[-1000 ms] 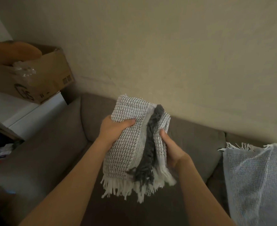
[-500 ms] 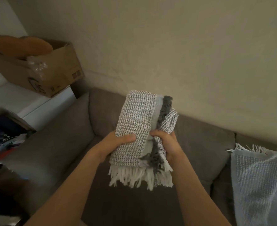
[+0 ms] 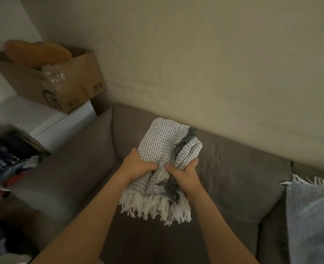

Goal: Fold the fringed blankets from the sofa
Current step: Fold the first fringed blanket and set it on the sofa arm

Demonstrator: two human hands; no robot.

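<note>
A folded grey-and-white waffle blanket point(image 3: 162, 141) with white and dark grey fringe hangs in the air above the brown sofa point(image 3: 239, 180). My left hand point(image 3: 138, 164) grips its left side, thumb on the front. My right hand point(image 3: 184, 174) grips the right side where the dark fringe runs down. The white fringe dangles below both hands. A second, light blue fringed blanket point(image 3: 313, 218) lies spread over the sofa at the right edge.
A cardboard box point(image 3: 69, 86) with an orange cushion and plastic wrap sits on a white cabinet point(image 3: 48, 121) to the left of the sofa arm. Cluttered dark items lie at the far left. A beige wall stands behind the sofa.
Both hands have slid down and toward each other on the blanket, bunching its middle. The bundle sits lower in front of the sofa back, and the view has shifted left.
</note>
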